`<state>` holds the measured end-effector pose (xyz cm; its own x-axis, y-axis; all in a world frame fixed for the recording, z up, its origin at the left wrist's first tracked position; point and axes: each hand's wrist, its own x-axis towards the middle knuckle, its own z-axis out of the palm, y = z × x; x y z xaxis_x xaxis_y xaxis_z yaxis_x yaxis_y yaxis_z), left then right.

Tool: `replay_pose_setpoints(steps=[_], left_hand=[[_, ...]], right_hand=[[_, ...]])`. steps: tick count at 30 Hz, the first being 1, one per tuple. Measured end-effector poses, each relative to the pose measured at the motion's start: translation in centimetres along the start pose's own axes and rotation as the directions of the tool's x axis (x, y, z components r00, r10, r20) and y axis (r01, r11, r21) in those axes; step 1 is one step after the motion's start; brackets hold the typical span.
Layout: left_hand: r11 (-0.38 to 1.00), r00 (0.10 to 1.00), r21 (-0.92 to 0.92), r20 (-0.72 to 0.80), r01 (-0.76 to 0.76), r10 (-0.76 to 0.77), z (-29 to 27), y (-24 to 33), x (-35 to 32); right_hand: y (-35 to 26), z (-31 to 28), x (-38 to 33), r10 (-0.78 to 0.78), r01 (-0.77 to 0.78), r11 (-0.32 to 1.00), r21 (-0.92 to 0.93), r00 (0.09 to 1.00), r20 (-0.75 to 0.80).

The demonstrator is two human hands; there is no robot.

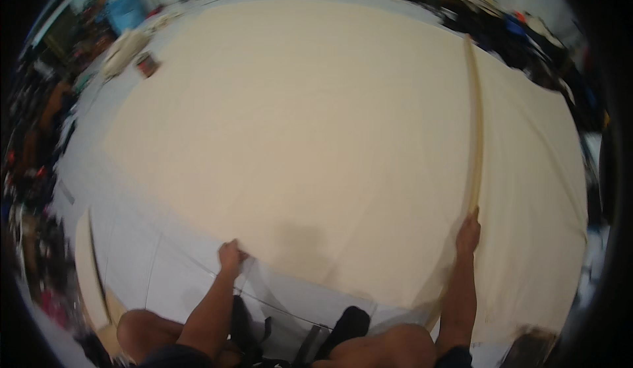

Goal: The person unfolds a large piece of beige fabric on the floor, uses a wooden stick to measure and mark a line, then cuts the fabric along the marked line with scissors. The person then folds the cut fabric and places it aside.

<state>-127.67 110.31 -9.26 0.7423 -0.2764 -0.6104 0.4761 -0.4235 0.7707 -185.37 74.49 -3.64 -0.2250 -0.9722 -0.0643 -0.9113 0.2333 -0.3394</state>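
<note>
A large cream cloth (297, 117) lies spread over the pale tiled floor. At its near edge, left of the middle, my left hand (231, 257) is closed on the cloth's edge, fingers pinched. My right hand (468, 233) is wrapped round a long, narrow wooden pole (476, 124) on the right side. The pole runs away from me over the cloth, from beside my right knee almost to the far edge. Right of it, the cloth shows several soft folds.
A small tin (146, 64) stands beyond the cloth's left edge, near a pale bundle (125, 51) and a blue container (126, 8). A curved pale board (90, 272) is at the near left. Dark clutter (527, 55) lines the far right, and more lines the left.
</note>
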Motion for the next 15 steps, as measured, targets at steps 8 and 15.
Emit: replay_pose_setpoints(steps=[8, 15], left_hand=[[0.996, 0.999, -0.083, 0.037, -0.014, 0.017, 0.7, -0.9, -2.6], [1.000, 0.997, -0.024, 0.077, 0.001, 0.000, 1.4, -0.4, -4.0]], right_hand=[[-19.5, 7.9, -9.3, -0.514, 0.511, 0.856, 0.076, 0.827, 0.229], [-28.8, 12.4, -17.9, -0.902, 0.942, 0.321, 0.097, 0.272, 0.336]])
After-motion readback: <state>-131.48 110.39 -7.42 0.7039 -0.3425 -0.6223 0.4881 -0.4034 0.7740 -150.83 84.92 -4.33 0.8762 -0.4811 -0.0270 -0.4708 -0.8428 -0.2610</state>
